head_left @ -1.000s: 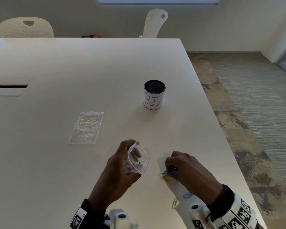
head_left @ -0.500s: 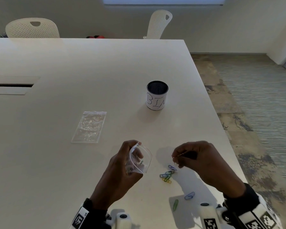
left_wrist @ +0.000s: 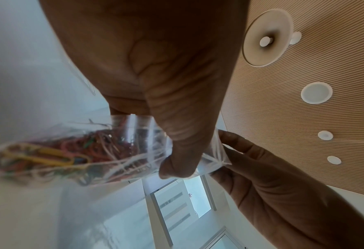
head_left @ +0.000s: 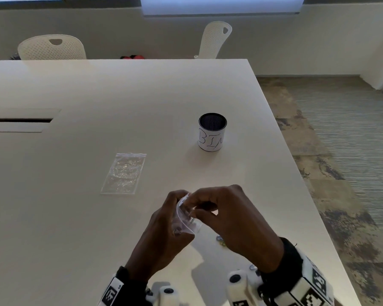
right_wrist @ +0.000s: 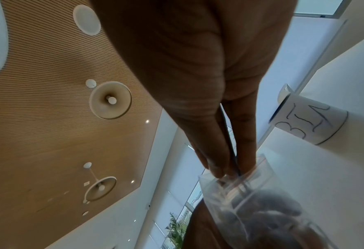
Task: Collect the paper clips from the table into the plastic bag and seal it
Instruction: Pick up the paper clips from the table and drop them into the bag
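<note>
While the left hand (head_left: 164, 230) grips the small clear plastic zip bag (head_left: 187, 219) above the white table (head_left: 97, 107) in the head view, the right hand (head_left: 230, 219) meets its mouth from three o'clock, fingers pinched together. Loose coloured wire paper clips (head_left: 221, 240) lie on the table at five o'clock of the bag, partly hidden by the right hand. A spare flat clear bag (head_left: 123, 173) lies at ten o'clock, a white-labelled black mesh cup (head_left: 212, 134) at twelve.

From the left wrist, the thumb (left_wrist: 183, 144) clamps the bag's upper edge; gathered clips (left_wrist: 48, 156) fill the bottom.

From the right wrist, two fingertips (right_wrist: 217, 170) pinch a thin dark clip (right_wrist: 230, 143) at the bag's open mouth (right_wrist: 230, 182).

The film looks light, limp and slippery; holding near the zip strip probably keeps the mouth open. The clips are stiff and tiny, best taken by a fingertip pinch.
</note>
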The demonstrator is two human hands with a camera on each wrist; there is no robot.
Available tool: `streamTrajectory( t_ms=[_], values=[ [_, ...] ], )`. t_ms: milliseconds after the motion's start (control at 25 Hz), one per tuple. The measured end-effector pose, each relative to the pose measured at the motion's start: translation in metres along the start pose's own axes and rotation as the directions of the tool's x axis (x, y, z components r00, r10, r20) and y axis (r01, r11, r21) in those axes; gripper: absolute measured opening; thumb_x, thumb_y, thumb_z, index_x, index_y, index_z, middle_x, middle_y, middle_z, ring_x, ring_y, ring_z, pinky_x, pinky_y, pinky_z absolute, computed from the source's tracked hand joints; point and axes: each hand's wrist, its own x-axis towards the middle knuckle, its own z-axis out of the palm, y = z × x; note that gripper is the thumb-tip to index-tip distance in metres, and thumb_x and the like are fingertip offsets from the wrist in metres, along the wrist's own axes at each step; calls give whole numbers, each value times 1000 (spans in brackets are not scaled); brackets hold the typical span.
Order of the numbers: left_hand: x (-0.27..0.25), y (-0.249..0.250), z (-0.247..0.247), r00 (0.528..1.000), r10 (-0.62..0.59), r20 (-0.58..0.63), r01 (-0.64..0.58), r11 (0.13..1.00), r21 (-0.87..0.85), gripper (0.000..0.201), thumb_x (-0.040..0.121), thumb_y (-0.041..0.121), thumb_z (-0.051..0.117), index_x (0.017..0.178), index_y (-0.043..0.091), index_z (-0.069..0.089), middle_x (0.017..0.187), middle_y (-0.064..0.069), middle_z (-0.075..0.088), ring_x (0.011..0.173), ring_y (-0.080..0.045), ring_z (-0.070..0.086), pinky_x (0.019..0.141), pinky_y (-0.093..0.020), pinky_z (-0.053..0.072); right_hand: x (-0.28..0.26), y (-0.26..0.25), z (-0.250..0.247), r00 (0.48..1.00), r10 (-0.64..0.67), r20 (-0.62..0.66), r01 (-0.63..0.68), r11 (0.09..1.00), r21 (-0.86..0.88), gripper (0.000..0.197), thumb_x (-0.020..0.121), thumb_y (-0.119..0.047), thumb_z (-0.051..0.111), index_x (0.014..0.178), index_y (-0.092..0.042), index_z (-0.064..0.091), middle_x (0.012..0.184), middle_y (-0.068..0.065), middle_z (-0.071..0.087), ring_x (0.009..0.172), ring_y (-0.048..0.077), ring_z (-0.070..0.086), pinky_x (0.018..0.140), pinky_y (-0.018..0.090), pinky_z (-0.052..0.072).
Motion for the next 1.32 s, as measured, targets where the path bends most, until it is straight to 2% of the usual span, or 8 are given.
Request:
streamTrajectory(
  t_ms=[200,320,520,760,960,1120,1200,1320],
  values=[
    [-1,-2,0,999,30,-18,-30,1000,-2,59,80,9,82,126,31,51,103,14,70,93,-9,69,69,-10,54,-6,-2,-23,995,26,-94,-25,1000,11,9,91,-16,77,97,-22,80,85,-8,79,79,6,75,78,29,60],
    [-3,-2,-2,999,38,-22,-37,999,15,63,79,4,81,127,33,51,103,15,68,96,-9,68,70,-8,53,-28,13,-42,988,154,-20,-155,982,-104,18,89,-37,76,105,-29,74,90,-14,73,85,0,70,82,22,59],
    [-3,-5,-1,999,33,-10,-33,999,11,67,79,1,83,129,32,51,103,17,66,97,-5,67,71,-4,51,-88,53,-43,833,524,177,-404,795,-453,41,86,-60,69,117,-35,60,101,-15,58,89,1,60,85,26,57],
    [2,-7,3,999,40,18,-41,999,24,71,78,-2,84,132,30,49,105,15,66,96,-9,68,71,-7,53,-103,42,-13,746,630,218,-528,758,-382,55,74,-62,80,106,-32,46,100,-16,47,81,0,49,64,17,41],
    [1,-4,1,999,36,22,-37,999,36,73,77,-6,82,129,33,49,106,16,65,95,-8,66,70,-6,52,-77,50,4,812,566,141,-489,792,-365,46,84,-36,82,100,-27,40,93,-9,52,77,8,49,57,16,36],
    [1,-5,0,999,32,14,-33,999,17,69,78,-4,82,127,32,51,103,15,66,95,-8,67,69,-6,52,-56,58,7,870,493,26,-474,849,-235,36,87,-23,81,91,-24,45,88,-6,63,75,10,61,69,32,57],
    [2,-6,0,999,33,11,-33,999,12,67,78,-2,82,126,32,51,103,13,67,94,-11,68,68,-9,53,-52,64,3,898,439,-18,-432,875,-220,35,86,-22,81,92,-25,46,89,-7,62,77,11,63,74,36,59],
    [1,-7,-2,1000,26,-2,-26,1000,5,66,79,0,83,126,34,51,104,13,68,96,-10,68,68,-8,52,-52,65,-4,927,372,45,-332,871,-361,46,84,-42,80,118,-33,51,117,-14,54,100,6,58,88,22,54]
  ],
)
